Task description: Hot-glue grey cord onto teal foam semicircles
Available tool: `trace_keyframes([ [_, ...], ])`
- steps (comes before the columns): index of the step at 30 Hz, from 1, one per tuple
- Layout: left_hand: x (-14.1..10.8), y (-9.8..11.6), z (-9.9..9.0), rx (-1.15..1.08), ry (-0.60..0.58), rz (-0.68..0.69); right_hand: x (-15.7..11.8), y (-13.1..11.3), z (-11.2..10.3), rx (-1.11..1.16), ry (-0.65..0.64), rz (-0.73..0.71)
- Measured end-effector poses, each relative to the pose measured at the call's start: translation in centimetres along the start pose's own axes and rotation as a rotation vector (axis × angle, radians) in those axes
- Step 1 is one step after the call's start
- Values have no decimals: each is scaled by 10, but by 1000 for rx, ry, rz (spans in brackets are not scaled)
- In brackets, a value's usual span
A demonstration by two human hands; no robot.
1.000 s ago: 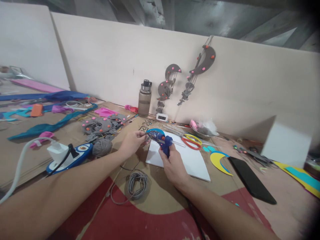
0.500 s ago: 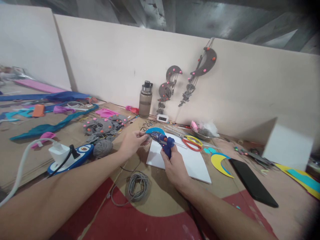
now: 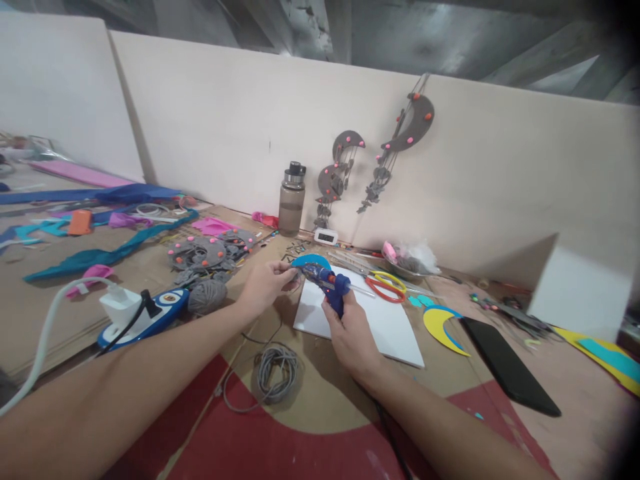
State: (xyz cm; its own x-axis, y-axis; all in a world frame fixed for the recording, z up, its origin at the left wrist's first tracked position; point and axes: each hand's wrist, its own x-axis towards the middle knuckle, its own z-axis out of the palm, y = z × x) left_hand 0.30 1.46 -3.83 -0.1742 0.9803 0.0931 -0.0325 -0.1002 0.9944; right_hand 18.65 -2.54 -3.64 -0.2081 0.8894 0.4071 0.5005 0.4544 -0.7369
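My right hand (image 3: 351, 333) is wrapped round the handle of a blue glue gun (image 3: 339, 287), a clear glue stick poking out of its back. The gun's nozzle points left at the fingertips of my left hand (image 3: 267, 287). Those fingers are pinched at the edge of a blue curved piece (image 3: 313, 261), which the gun partly hides. Beneath the gun lies a white board (image 3: 390, 333). Grey cord runs from near my left hand to a loose coil (image 3: 277, 375) on the cardboard.
Red and yellow scissors (image 3: 387, 287), a yellow crescent (image 3: 444, 328) and a black phone (image 3: 507, 363) lie to the right. On the left are a power strip (image 3: 145, 320), a grey yarn ball (image 3: 207, 297) and felt pieces. A bottle (image 3: 291, 200) stands behind; grey moon ornaments (image 3: 420, 127) hang on the wall.
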Motion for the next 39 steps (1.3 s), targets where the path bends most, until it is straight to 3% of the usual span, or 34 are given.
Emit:
trace_keyframes([
  [9,4,-1,-4,116,17,81,0,2,-1,21,23,22],
  [24,0,7,-3,-189,66,23,3,4,-4,46,60,67],
  [28,4,2,-4,-275,103,38,14,12,-12,114,83,166],
  [32,5,1,-4,-333,116,52,31,22,-28,196,-107,372],
  [36,0,5,0,-305,104,61,43,25,-46,-60,-282,475],
  [39,-6,10,5,-270,70,82,44,22,-55,-502,-222,314],
])
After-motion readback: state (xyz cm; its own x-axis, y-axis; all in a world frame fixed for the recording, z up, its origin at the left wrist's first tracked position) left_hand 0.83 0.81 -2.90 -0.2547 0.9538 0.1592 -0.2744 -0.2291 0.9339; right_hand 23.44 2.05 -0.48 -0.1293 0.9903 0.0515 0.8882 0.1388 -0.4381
